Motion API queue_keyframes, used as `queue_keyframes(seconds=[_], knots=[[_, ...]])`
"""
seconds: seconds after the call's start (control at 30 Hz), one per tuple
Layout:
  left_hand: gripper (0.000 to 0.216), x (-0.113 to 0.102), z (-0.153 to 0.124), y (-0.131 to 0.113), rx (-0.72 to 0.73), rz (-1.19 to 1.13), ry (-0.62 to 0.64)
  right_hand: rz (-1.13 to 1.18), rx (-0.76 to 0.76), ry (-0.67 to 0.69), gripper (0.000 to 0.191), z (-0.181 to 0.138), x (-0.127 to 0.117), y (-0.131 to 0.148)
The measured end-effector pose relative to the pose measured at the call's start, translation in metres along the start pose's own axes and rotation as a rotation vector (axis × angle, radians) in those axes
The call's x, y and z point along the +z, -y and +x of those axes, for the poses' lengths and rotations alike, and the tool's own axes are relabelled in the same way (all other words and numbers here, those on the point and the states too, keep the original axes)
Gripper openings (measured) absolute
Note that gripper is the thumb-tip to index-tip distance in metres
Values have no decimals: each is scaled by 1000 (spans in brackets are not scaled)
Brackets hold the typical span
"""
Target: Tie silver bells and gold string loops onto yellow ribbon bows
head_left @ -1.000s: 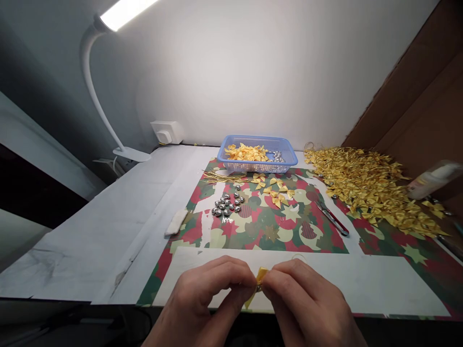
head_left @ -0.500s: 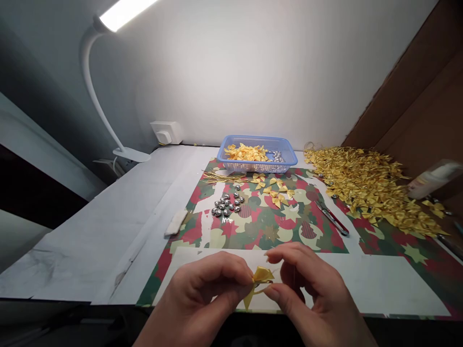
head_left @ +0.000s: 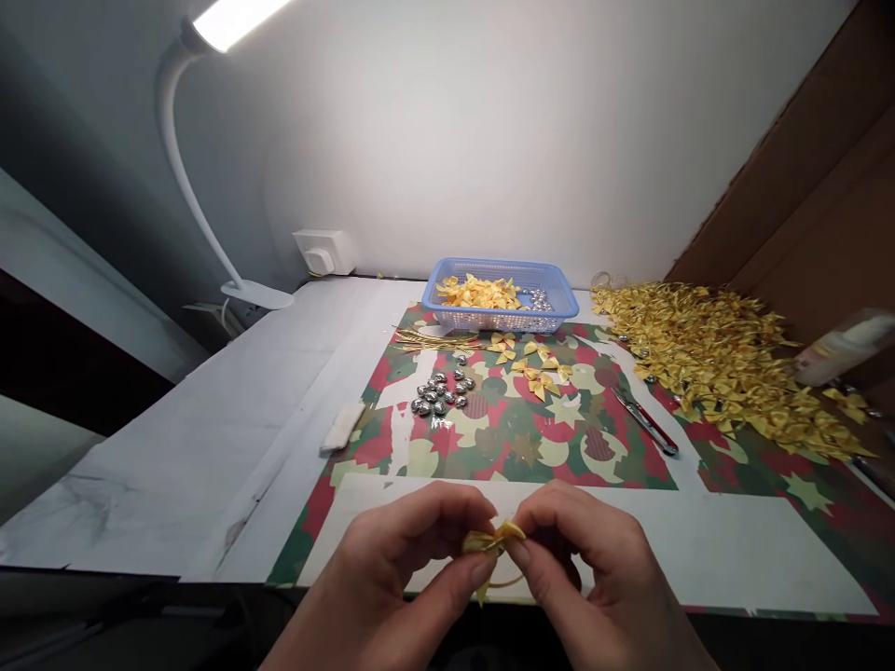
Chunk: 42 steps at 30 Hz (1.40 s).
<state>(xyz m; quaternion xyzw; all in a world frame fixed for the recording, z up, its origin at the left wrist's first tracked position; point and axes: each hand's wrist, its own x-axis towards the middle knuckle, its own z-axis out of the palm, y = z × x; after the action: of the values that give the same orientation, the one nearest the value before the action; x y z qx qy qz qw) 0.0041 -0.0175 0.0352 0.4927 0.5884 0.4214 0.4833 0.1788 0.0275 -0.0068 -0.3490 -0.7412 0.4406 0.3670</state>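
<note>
Gold ribbon bow in the head view, above the counter's near edge, pinched in the grip of left hand and right hand. Farther: silver balls, then blue basket; far right, heaped bows.

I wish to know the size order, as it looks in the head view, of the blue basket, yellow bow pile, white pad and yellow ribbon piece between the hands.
1. Yellow bow pile
2. Blue basket
3. White pad and yellow ribbon piece: too unsure to rank; the ribbon piece is nearer and partly covered.
</note>
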Motion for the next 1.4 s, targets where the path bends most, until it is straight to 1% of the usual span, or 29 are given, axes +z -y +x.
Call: queue_keyframes(seconds=[0.13,0.23,0.43,0.5,0.57,0.6,0.67,0.73,0.77,0.83,0.9,0.93,1.0,1.03,1.07,1.1,1.17,1.2,1.3,1.4], knots=[[13,0,0,3,-3,-18,10,24,23,-6,16,-1,2,0],[8,0,1,4,-7,-41,17,11,14,-22,17,-2,3,0],[2,1,5,3,-84,-136,7,-8,10,-31,18,-2,3,1],[1,0,8,3,-90,-163,15,32,56,3,16,-1,-1,1],[1,-1,10,4,-107,-180,32,106,141,76,7,1,-7,0],[2,-2,11,5,-115,-184,38,133,185,117,6,2,-11,-1],[2,-3,12,6,-127,-193,35,142,246,191,13,5,-19,-4],[3,-4,13,8,-134,-200,39,97,237,236,8,7,-26,-7],[4,-5,12,9,-138,-204,42,68,218,243,9,8,-29,-7],[5,-5,11,10,-140,-205,35,32,171,216,15,9,-33,-7],[6,-4,10,10,-130,-198,12,30,157,149,19,9,-34,-4],[6,-4,10,10,-130,-195,3,43,158,119,18,9,-33,-3],[5,-4,10,9,-137,-194,-8,93,180,96,8,8,-30,-3],[4,-4,10,9,-142,-202,-9,125,209,125,12,8,-28,-5],[4,-4,10,9,-144,-212,-12,159,236,176,19,8,-26,-8],[4,-5,10,10,-146,-220,-13,189,261,236,22,8,-24,-11],[5,-7,10,12,-143,-223,-11,224,279,328,12,9,-23,-17],[5,-7,10,14,-144,-219,-8,224,266,337,11,10,-23,-18],[6,-7,11,17,-145,-224,3,194,222,234,16,11,-26,-16],[5,-5,12,17,-145,-222,22,155,178,112,18,12,-25,-5]])
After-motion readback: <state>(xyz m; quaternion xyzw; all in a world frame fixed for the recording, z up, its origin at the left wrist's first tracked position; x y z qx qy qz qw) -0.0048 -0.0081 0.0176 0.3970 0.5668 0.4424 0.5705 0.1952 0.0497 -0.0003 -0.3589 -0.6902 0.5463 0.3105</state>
